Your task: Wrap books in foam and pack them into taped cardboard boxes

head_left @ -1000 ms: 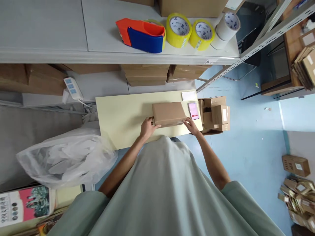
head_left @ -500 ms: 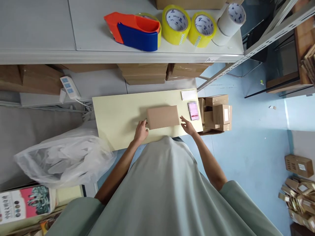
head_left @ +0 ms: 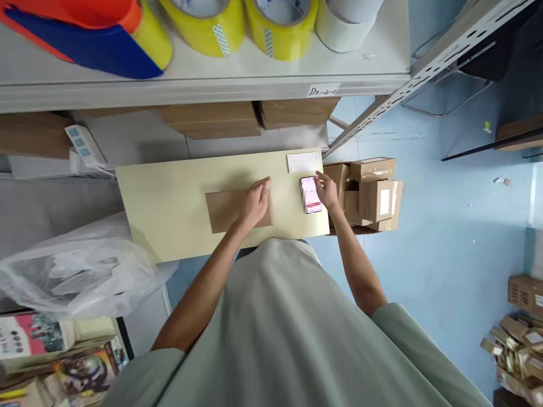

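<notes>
A flat brown box (head_left: 223,212) is seen lying on a pale yellow worktop (head_left: 165,198), near the edge closest to the person. The left hand (head_left: 255,202) is held above the right part of the box, and some of the lid is covered by it. Its fingers are kept close together and bent a little, and nothing is seen to be gripped by them. Whether the box is touched by it cannot be told. The right hand (head_left: 326,191) is held at the right end of the worktop, by the top right corner of a phone (head_left: 311,195) with a lit pink screen. Its fingers are loosely bent and nothing is seen to be gripped there; whether the phone is touched cannot be told. A white card (head_left: 302,162) is laid flat just behind the phone. Beside that end of the worktop, small brown cartons (head_left: 377,195) are piled together. On the grey shelf (head_left: 254,87) behind, two yellow tape rolls (head_left: 282,34), some white rolls (head_left: 348,25) and a red and blue tape cutter (head_left: 85,42) are lined up. More brown boxes (head_left: 212,121) are kept under the shelf. To the left, a big clear plastic bag (head_left: 85,271) is seen, stuffed with something white.
</notes>
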Demonstrator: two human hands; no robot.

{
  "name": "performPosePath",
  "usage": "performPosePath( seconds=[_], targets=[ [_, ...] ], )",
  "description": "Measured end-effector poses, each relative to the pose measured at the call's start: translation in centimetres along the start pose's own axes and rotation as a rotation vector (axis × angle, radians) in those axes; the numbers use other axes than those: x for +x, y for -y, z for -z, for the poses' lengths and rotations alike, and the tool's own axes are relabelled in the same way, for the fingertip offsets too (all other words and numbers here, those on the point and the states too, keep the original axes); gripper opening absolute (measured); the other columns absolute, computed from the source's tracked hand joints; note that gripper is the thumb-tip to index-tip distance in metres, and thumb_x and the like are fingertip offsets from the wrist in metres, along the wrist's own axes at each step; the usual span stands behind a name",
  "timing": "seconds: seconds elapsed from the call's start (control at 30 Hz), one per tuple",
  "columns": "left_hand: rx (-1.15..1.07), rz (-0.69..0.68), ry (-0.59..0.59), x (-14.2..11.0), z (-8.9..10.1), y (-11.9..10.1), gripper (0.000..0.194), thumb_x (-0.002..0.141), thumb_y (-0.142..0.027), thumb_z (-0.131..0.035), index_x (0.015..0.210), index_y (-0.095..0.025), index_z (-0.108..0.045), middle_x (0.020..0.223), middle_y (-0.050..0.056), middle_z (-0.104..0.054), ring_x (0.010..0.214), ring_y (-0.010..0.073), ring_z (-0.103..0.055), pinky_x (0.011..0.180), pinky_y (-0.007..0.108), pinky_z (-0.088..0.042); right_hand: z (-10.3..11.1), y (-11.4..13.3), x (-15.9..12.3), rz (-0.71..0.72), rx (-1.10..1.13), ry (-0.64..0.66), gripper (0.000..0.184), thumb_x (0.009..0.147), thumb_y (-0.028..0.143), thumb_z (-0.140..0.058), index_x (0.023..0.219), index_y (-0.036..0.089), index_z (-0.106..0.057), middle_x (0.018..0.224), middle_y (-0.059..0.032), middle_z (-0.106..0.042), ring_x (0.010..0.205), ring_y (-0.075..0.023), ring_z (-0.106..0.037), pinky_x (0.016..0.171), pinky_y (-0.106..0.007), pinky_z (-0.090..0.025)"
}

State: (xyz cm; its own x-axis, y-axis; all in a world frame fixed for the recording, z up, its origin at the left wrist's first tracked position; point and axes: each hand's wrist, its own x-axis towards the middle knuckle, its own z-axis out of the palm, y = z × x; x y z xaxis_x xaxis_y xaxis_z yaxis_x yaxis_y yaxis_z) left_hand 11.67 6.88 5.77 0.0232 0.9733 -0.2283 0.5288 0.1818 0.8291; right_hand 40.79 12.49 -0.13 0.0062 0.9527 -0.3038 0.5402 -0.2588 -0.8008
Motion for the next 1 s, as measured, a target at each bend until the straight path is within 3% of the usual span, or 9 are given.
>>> performPosePath(
  seconds=[0.13, 0.27, 0.37, 0.5, 0.67, 0.83, 1.0],
  targets=[
    [-0.042, 0.124, 0.071, 4.2, -5.1, -0.2, 0.055, 0.117, -0.043, -0.040, 0.164, -0.020, -0.056, 0.161, 0.015, -0.068, 0.150, 0.0286, -0.065, 0.130, 0.045, -0.048, 0.4, -2.5, 3.4, -0.008, -0.036, -0.023, 0.069, 0.109, 0.072, -0.055, 0.141, 0.015, -0.076, 0.148, -0.0244, -0.075, 0.128, -0.0366, -0.078, 0.113, -0.054, -0.063],
    [0.088, 0.304, 0.039, 8.0, -8.8, 0.7, 0.043, 0.110, -0.021, -0.050, 0.149, -0.015, -0.066, 0.156, 0.021, -0.069, 0.138, 0.0342, -0.071, 0.123, 0.049, -0.053, -0.5, -4.6, 5.9, -0.028, -0.002, -0.043, 0.058, 0.110, 0.062, -0.060, 0.140, 0.015, -0.075, 0.144, -0.0244, -0.075, 0.122, -0.0331, -0.079, 0.110, -0.051, -0.064],
    [0.176, 0.365, 0.026, 9.9, -10.6, 1.4, 0.032, 0.106, -0.015, -0.053, 0.132, -0.013, -0.073, 0.145, 0.024, -0.071, 0.133, 0.0370, -0.071, 0.120, 0.051, -0.054, -1.6, -5.6, 7.1, -0.073, -0.004, -0.038, 0.052, 0.111, 0.054, -0.062, 0.141, 0.013, -0.074, 0.143, -0.0253, -0.072, 0.119, -0.0298, -0.078, 0.108, -0.045, -0.064],
    [0.117, 0.405, -0.016, 11.1, -12.5, 2.5, 0.027, 0.100, -0.009, -0.059, 0.120, -0.017, -0.077, 0.131, 0.019, -0.072, 0.123, 0.0332, -0.072, 0.119, 0.048, -0.054, -2.7, -6.2, 7.6, -0.096, -0.041, -0.020, 0.048, 0.112, 0.048, -0.061, 0.143, 0.013, -0.074, 0.139, -0.0232, -0.069, 0.114, -0.0281, -0.078, 0.111, -0.043, -0.062],
    [0.023, 0.415, -0.099, 11.0, -14.0, 3.8, 0.038, 0.096, -0.009, -0.061, 0.129, -0.019, -0.076, 0.127, 0.015, -0.069, 0.113, 0.0294, -0.073, 0.116, 0.046, -0.056, -3.3, -6.6, 7.7, -0.088, -0.031, -0.016, 0.044, 0.113, 0.041, -0.056, 0.144, 0.015, -0.073, 0.132, -0.0198, -0.070, 0.114, -0.0283, -0.076, 0.110, -0.045, -0.061],
    [0.032, 0.368, -0.117, 10.4, -14.8, 4.1, 0.047, 0.093, -0.011, -0.064, 0.138, -0.019, -0.073, 0.122, 0.015, -0.071, 0.130, 0.0347, -0.067, 0.118, 0.050, -0.055, -3.5, -6.6, 7.5, -0.064, -0.035, -0.033, 0.041, 0.112, 0.037, -0.056, 0.143, 0.018, -0.073, 0.131, -0.0176, -0.071, 0.109, -0.0264, -0.076, 0.110, -0.044, -0.061],
    [0.028, 0.389, -0.147, 10.0, -15.5, 3.3, 0.055, 0.095, -0.012, -0.064, 0.150, -0.017, -0.068, 0.136, 0.019, -0.069, 0.138, 0.0367, -0.066, 0.121, 0.053, -0.054, -3.6, -6.3, 7.2, -0.065, -0.046, -0.055, 0.036, 0.111, 0.031, -0.055, 0.138, 0.017, -0.074, 0.132, -0.0184, -0.070, 0.112, -0.0264, -0.076, 0.109, -0.042, -0.061]
  ],
)
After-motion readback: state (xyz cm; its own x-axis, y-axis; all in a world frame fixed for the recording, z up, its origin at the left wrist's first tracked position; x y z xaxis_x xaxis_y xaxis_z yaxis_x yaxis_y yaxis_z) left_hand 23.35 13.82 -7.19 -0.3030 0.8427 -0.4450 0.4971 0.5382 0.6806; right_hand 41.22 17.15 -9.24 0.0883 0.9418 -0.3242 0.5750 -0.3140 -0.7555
